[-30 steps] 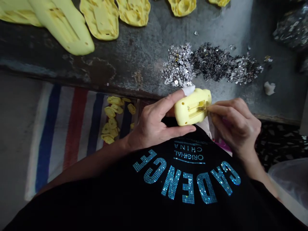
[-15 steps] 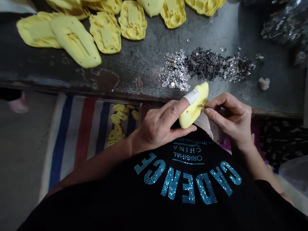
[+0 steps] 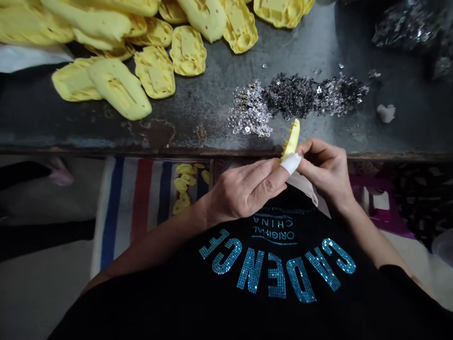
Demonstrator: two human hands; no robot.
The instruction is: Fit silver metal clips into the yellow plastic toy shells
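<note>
My left hand (image 3: 247,186) grips a yellow plastic shell (image 3: 293,139), which is turned nearly edge-on and stands upright at the table's front edge. White tape wraps a finger of this hand and lies across the shell's lower part. My right hand (image 3: 325,170) is closed in a pinch against the shell's right side. What its fingertips hold is hidden from view. Just beyond the hands, small shiny metal pieces (image 3: 250,111) lie in a pile on the table, with darker metal pieces (image 3: 292,94) beside them.
More yellow shells (image 3: 155,73) lie heaped at the back left of the dark metal table (image 3: 198,108). A white lump (image 3: 385,113) sits at right, below bags of metal parts (image 3: 406,26). Small yellow parts (image 3: 184,182) rest on a striped cloth (image 3: 141,198) below. Another person's foot (image 3: 60,171) shows at left.
The shell has turned from showing its slotted face to nearly edge-on. My taped finger has moved down along it. My right hand has shifted slightly left, still pinching. The whole view has shifted somewhat.
</note>
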